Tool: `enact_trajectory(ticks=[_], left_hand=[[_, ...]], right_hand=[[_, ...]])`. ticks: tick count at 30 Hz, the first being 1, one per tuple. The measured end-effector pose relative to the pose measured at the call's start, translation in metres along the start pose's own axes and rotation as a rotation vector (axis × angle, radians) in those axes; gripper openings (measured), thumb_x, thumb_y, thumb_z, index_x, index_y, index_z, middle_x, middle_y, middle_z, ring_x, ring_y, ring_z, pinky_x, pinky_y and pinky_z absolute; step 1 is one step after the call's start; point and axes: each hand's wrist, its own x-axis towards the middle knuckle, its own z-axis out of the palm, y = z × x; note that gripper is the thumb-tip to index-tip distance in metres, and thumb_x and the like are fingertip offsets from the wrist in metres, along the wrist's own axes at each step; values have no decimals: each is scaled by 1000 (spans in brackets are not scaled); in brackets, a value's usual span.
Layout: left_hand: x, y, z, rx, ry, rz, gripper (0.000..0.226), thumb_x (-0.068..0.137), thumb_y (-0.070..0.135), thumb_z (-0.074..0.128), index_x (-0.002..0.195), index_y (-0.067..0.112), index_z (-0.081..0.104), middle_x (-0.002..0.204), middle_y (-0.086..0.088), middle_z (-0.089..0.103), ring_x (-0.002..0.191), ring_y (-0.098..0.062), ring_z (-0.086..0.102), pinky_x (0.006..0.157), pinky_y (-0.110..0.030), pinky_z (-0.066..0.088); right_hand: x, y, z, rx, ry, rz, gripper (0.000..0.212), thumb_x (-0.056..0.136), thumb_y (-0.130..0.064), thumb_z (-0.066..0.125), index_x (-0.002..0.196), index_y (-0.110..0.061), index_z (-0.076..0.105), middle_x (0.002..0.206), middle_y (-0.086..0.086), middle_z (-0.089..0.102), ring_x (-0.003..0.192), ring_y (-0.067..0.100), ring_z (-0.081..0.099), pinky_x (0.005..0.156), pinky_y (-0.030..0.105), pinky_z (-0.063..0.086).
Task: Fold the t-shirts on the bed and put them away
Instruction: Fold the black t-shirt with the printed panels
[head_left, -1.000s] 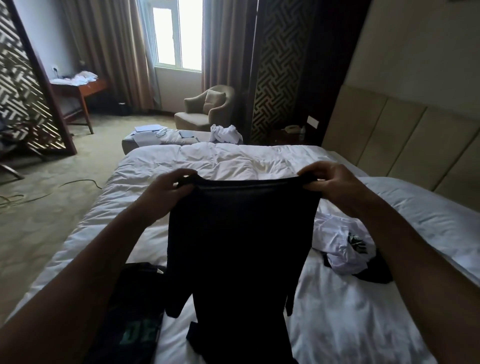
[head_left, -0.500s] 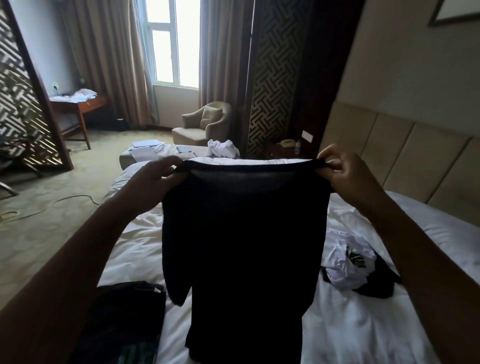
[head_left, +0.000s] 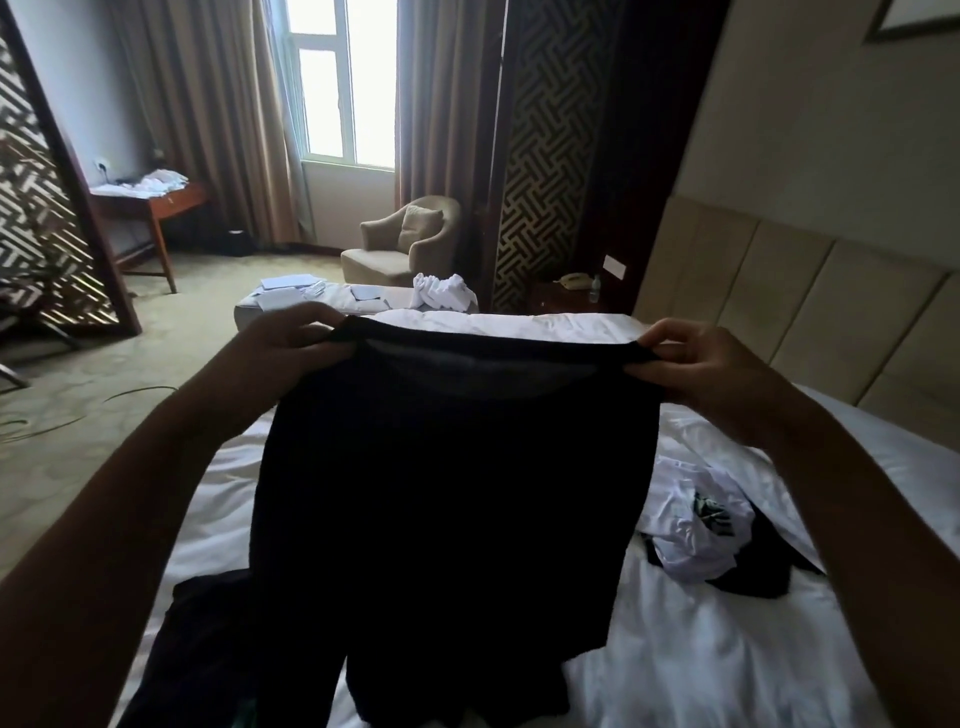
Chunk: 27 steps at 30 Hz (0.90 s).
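The raised black t-shirt (head_left: 447, 493) is hiding the middle of the bed (head_left: 727, 665) behind it, and its lower hem is running past the bottom edge. Left of the t-shirt, a dark garment (head_left: 208, 649) is being cut off by the same edge; its greenish print is unreadable. Right of the t-shirt, a white garment (head_left: 696, 530) is covering most of another dark garment (head_left: 763, 571). Both forearms are leaving the frame.
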Motion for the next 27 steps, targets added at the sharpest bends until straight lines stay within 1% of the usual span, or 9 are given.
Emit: enact_trajectory(ticks=[2,3,8,12,16,18,22,25,27], left_hand=[[-1,8,-4,-31,-32,40,11,68,23,79,79,28,76,86,-2,76,75,-12,71,63,-17,54],[-1,11,-9,-49,-43,65,21,61,31,83,80,25,75,83,-1,76,73,-11,71,62,-19,54],[6,37,-27,-103,-12,176,54,37,58,92,78,27,74,80,2,76,69,-7,71,60,-15,54],[37,18,-23,88,-14,35,56,45,67,84,80,25,74,75,-1,74,61,-7,67,53,-17,51],[76,-53,-9,39,48,-161,7,84,20,71,84,14,71,70,0,71,60,-9,64,55,-18,49],[92,-96,-3,33,79,-262,3,90,9,66,89,9,69,70,1,71,58,-6,63,52,-14,48],[125,-181,17,114,41,-419,9,84,8,70,90,15,70,76,-4,70,62,-9,61,54,-13,46],[167,-262,37,238,52,-490,18,73,19,63,90,20,70,75,0,69,65,-11,57,57,-18,43],[193,-325,46,351,96,-501,19,73,22,58,88,28,69,78,2,69,72,-13,59,66,-23,44]], right_hand=[[0,-9,-2,24,-27,-35,52,53,-30,86,90,-4,62,81,9,74,74,17,72,66,21,57],[1,-15,-3,38,-47,-60,50,53,-28,85,90,-4,61,80,8,74,74,16,72,65,20,56],[4,-56,-7,206,-132,-147,16,55,-17,73,71,-20,71,70,-1,70,60,7,67,53,14,51],[42,-42,2,196,-142,-23,30,61,-18,74,89,-10,67,75,2,69,61,9,66,55,16,53],[98,26,16,132,-153,223,23,78,-10,72,98,-7,64,83,8,67,64,12,64,56,18,54],[123,73,20,80,-119,314,11,89,-6,65,100,-7,64,82,6,65,65,12,62,56,19,51],[173,175,28,-60,-118,434,6,95,-5,61,94,-11,64,78,2,64,63,9,59,58,22,45],[226,268,44,-181,-112,493,8,95,-2,59,95,-8,63,78,7,64,51,3,58,47,14,43],[257,332,58,-246,-90,510,9,94,-2,59,93,-10,64,81,11,66,52,6,58,46,16,43]])
